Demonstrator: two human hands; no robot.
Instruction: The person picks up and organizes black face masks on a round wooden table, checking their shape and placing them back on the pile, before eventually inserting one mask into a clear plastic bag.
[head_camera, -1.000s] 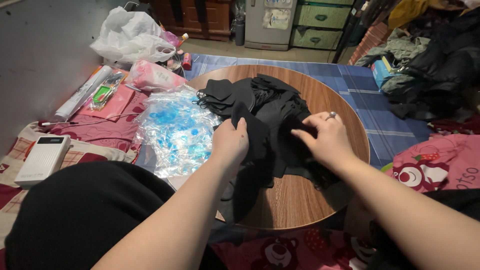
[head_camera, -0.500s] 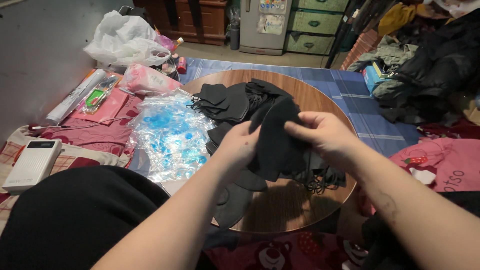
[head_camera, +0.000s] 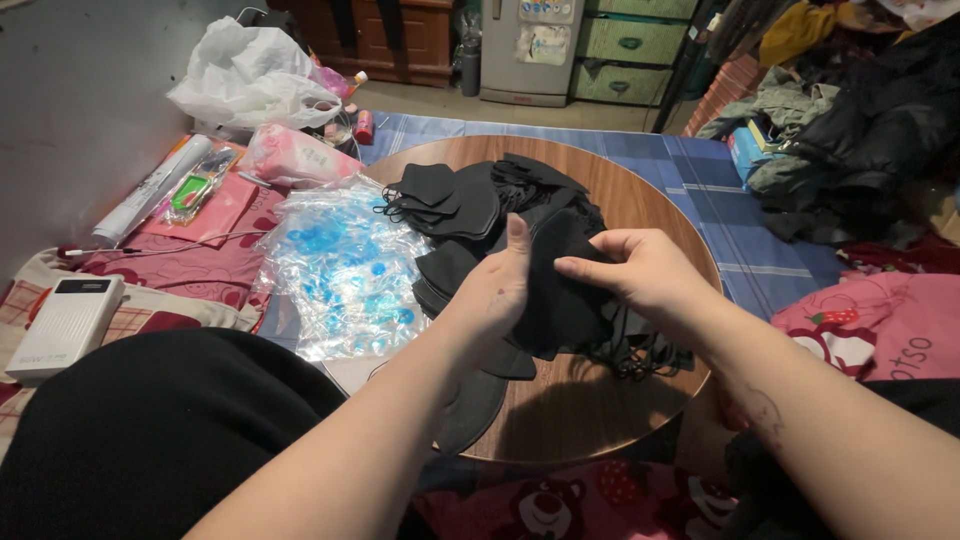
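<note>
Both hands hold a bunch of black face masks (head_camera: 560, 300) lifted a little above the round wooden table (head_camera: 640, 190). My left hand (head_camera: 495, 285) grips the bunch from the left with the thumb up. My right hand (head_camera: 640, 270) pinches the top mask from the right, and ear loops dangle below it. More black masks (head_camera: 450, 195) lie piled at the table's far left, and others (head_camera: 470, 400) lie under my left forearm.
A stack of clear plastic bags with blue print (head_camera: 340, 265) lies left of the table. A white box (head_camera: 65, 325), a pink packet (head_camera: 290, 155) and a white plastic bag (head_camera: 255, 80) lie further left. Dark clothes (head_camera: 850, 150) are heaped at the right.
Both hands have gathered masks off the table and raised them. The right hand turned from flat on the pile to pinching the top mask.
</note>
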